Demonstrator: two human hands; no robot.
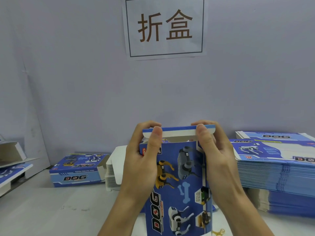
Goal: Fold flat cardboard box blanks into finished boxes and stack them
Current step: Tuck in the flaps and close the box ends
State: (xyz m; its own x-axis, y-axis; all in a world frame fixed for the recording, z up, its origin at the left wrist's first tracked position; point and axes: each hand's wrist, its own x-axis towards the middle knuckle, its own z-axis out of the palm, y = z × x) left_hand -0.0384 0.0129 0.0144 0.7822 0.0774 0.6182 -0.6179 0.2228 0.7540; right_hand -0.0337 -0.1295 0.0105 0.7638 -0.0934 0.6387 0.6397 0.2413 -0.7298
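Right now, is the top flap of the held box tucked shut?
Not yet. The top flap is bent over, a gap showing beneath; both thumbs press it.

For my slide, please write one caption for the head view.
Both hands, left hand and right hand, pinch the top flap of an upright blue box.

At the lower centre of the frame, the box is deep blue, printed with a yellow-and-black robot dog, a grey one, a white one, pale blue bones and a black-and-red "DOG" logo. Its top flap shows a blue band over plain white card. At centre left, the folded box carries the same blue print with a lighter blue side panel. On the right, the stack of flat blanks is blue and white with thin blue-edged layers. The wall is pale lavender-grey. At the top centre, the sign is white with a dark border and brown characters. The table is off-white.
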